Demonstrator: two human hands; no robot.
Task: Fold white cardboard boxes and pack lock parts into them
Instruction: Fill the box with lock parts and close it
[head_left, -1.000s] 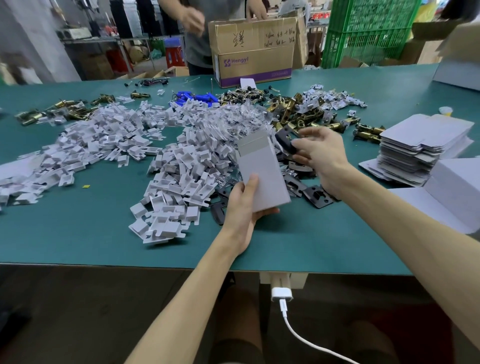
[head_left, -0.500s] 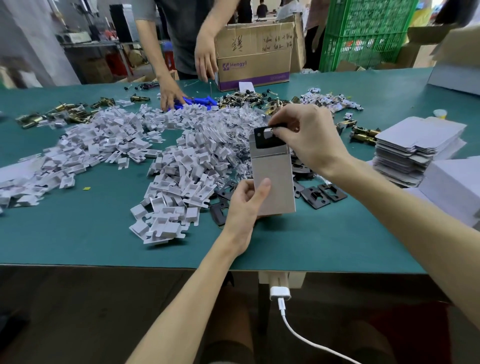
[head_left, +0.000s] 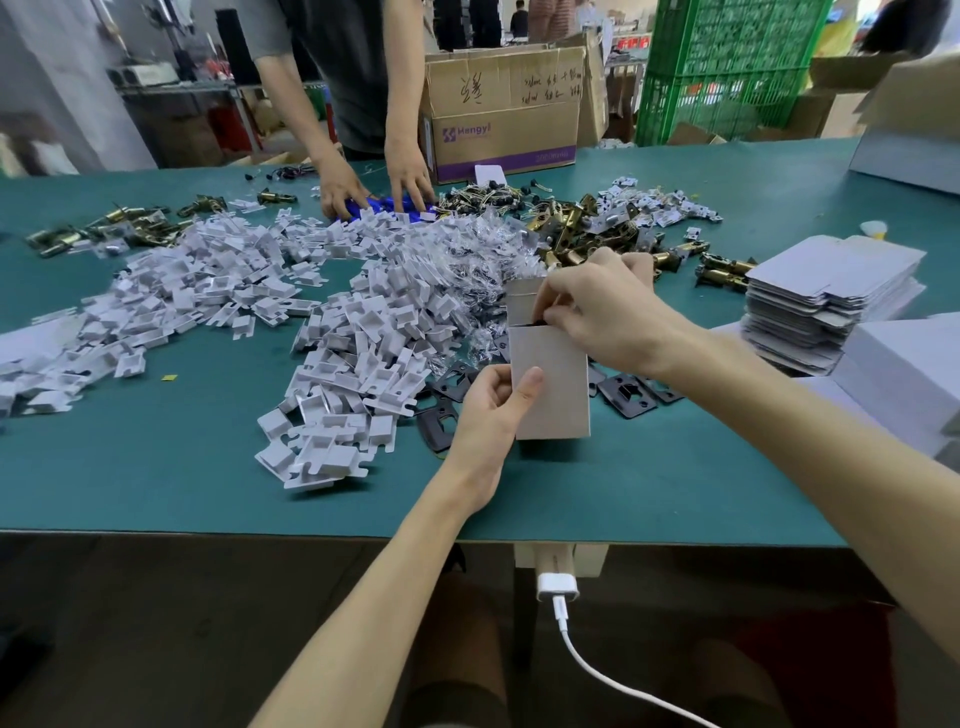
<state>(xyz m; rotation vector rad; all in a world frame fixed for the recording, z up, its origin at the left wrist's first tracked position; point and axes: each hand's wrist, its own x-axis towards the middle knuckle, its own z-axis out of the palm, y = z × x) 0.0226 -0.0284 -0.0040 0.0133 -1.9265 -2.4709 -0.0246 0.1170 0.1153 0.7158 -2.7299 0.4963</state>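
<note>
My left hand (head_left: 493, 415) grips a small white cardboard box (head_left: 553, 382) standing upright on the green table (head_left: 182, 467), its top flap up. My right hand (head_left: 608, 312) is at the box's open top, fingers curled, pushing a black lock plate (head_left: 540, 319) down into it; only a sliver of the plate shows. More black plates (head_left: 626, 392) lie on the table just behind and beside the box. A stack of flat white box blanks (head_left: 826, 296) sits to the right.
A large heap of white folded card inserts (head_left: 337, 353) spreads across the table's left and middle. Brass latch parts (head_left: 571, 234) lie behind. Another person's hands (head_left: 374, 187) work at blue parts by a brown carton (head_left: 504, 114). Green crates (head_left: 727, 67) stand behind.
My right hand picked up a black plate from the table, brought it to the box top and has pushed it nearly fully inside. The other person's hands came down onto the table.
</note>
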